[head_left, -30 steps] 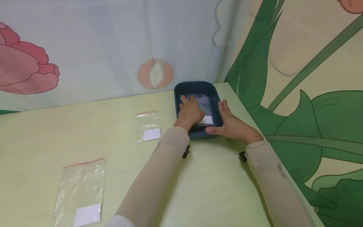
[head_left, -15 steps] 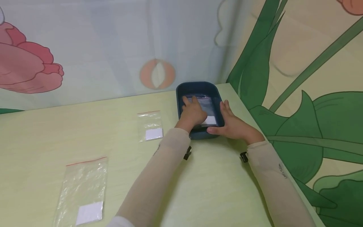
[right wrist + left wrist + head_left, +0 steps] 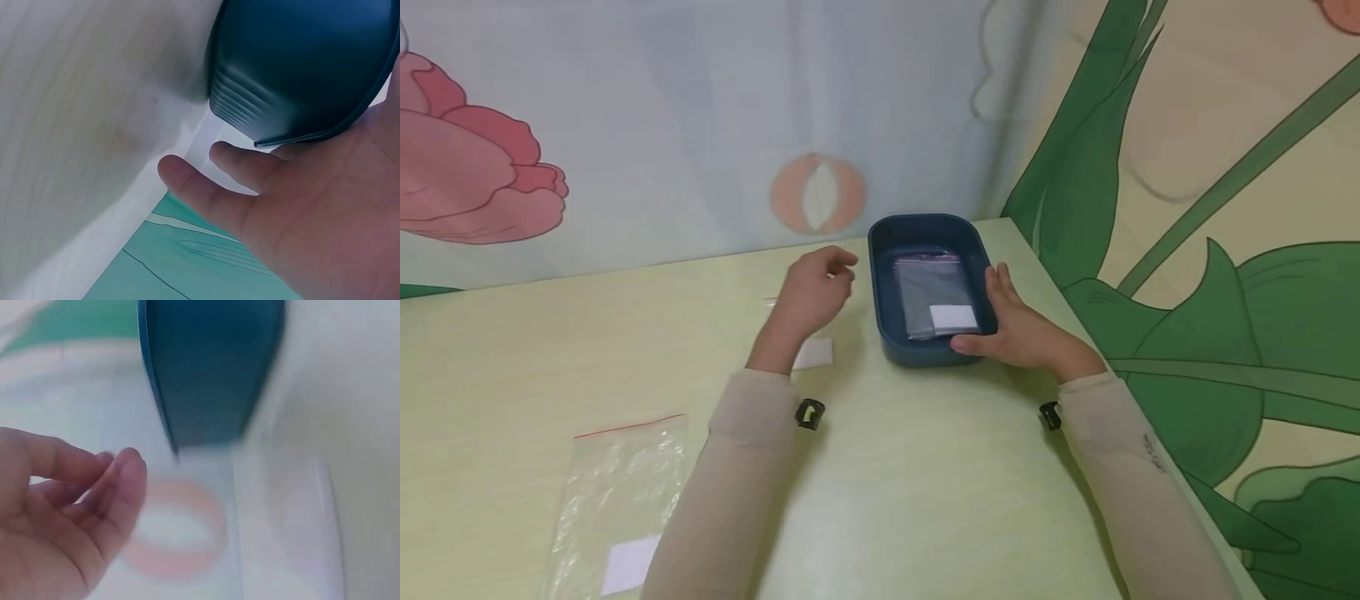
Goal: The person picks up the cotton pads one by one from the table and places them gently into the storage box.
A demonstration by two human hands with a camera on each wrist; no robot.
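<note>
So 1 zip bag (image 3: 934,292) is lying flat inside the dark blue tray (image 3: 880,275) at the back right corner of the table (image 3: 925,492). The right hand (image 3: 1018,329) is bracing the tray's near right side, fingers straight, thumb along the front rim. The left hand (image 3: 812,292) is hovering loosely curled and holding nothing, right over a 2nd zip bag (image 3: 812,350) beside the tray. Looks to me like the reach for bag 2; the next move probably needs a pinch on its edge. A 3rd bag (image 3: 617,500) is waiting near left. White labels look blank; no readable writing.
</note>
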